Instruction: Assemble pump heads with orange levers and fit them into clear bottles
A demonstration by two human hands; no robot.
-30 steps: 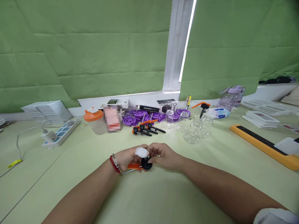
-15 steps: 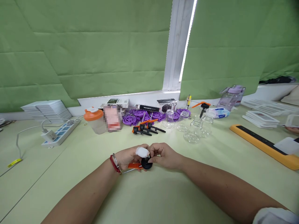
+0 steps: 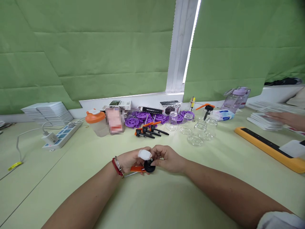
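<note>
Two broad green sheets (image 3: pixel 95 47) cover the wall behind a pale green table (image 3: pixel 186 197). At the right lies an orange-and-black bar (image 3: pixel 269 149); at the far left stands a stack of white panels (image 3: pixel 45 113), with a power strip (image 3: pixel 64 136) in front of it. Another person's hand (image 3: pixel 283 117) is at a smaller stack of white frames (image 3: pixel 264 122).

Near the table's middle, the wearer's left hand (image 3: pixel 131 160) and right hand (image 3: pixel 170 160) meet. Beyond them sit an orange-lidded shaker (image 3: pixel 96 124), purple wheels (image 3: pixel 143 118), clear glasses (image 3: pixel 199 132) and a group of black-and-orange tools (image 3: pixel 149 132).

The left fingers are curled around a black round piece (image 3: pixel 149 166) and an orange strip (image 3: pixel 137 169); the right fingers are drawn narrow, pinching the round piece's edge. Over the left thumb area shows a white patch (image 3: pixel 144 155), perhaps a wrapping. A thin metal rod (image 3: pixel 132 174) extends below the left wrist.
</note>
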